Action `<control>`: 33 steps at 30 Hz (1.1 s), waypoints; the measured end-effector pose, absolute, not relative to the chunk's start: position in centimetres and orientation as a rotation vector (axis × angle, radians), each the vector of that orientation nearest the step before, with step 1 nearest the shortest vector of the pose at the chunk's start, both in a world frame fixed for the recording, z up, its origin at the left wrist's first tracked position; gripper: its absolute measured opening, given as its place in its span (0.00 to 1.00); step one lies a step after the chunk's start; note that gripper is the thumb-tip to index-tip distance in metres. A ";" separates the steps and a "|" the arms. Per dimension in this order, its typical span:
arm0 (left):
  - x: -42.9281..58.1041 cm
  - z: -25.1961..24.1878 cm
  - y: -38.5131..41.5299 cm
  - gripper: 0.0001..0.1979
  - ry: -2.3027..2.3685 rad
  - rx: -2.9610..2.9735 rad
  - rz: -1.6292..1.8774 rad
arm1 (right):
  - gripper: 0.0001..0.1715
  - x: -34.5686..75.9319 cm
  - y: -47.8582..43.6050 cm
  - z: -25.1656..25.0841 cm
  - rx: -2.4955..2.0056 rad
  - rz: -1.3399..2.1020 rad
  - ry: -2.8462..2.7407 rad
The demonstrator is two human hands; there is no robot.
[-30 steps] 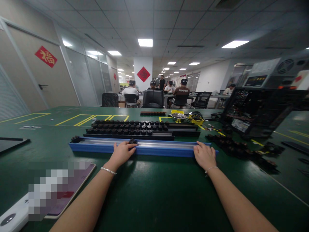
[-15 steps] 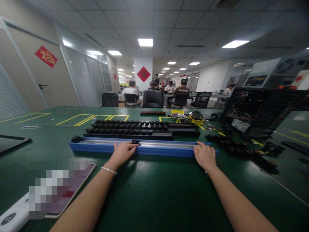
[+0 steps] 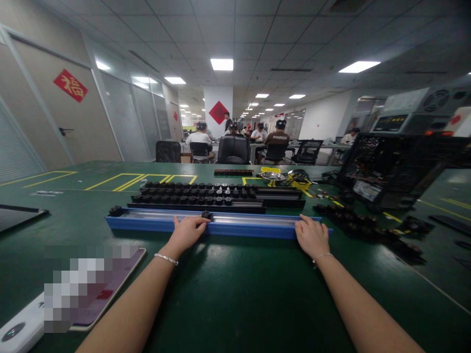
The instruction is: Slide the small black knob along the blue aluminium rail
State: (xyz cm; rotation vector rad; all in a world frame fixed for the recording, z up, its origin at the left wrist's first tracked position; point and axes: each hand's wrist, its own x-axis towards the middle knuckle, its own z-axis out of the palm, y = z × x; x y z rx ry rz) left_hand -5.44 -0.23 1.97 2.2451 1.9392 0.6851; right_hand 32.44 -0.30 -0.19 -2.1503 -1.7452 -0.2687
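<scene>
A long blue rail [image 3: 253, 230] with a shiny metallic channel lies crosswise on the green table in front of me. My left hand [image 3: 187, 233] reaches over its near side left of the middle, thumb and fingertips closed at a small black block [image 3: 206, 214] in the channel. Some of those fingers are hidden behind the hand. My right hand [image 3: 312, 235] grips the same rail near its right end, fingers curled over it. Another black block [image 3: 116, 211] sits at the rail's left end.
Black rails [image 3: 250, 208] with rows of black modules [image 3: 184, 199] lie just beyond. At right are a dark computer case [image 3: 386, 169] and black parts [image 3: 353, 220]. A phone [image 3: 110, 289] and a white device [image 3: 25, 314] lie at the near left. A metal bowl [image 3: 273, 176] stands farther back.
Both hands, the blue rail and the black block look almost unmoved. In the background, a standing person has shifted to the left.
</scene>
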 end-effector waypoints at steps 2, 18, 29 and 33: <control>-5.4 2.0 -0.2 0.15 1.949 2.225 0.687 | 0.27 32.5 -0.3 -0.3 -2.152 -0.280 -1.749; -5.3 2.0 0.0 0.16 1.957 2.179 0.680 | 0.27 32.5 -0.3 -0.3 -2.159 -0.287 -1.747; -4.9 1.9 -0.3 0.13 1.978 2.199 0.663 | 0.27 32.5 -0.3 -0.1 -2.160 -0.274 -1.754; -5.0 1.8 -0.2 0.13 1.979 2.210 0.667 | 0.26 32.5 -0.3 -0.2 -2.163 -0.270 -1.753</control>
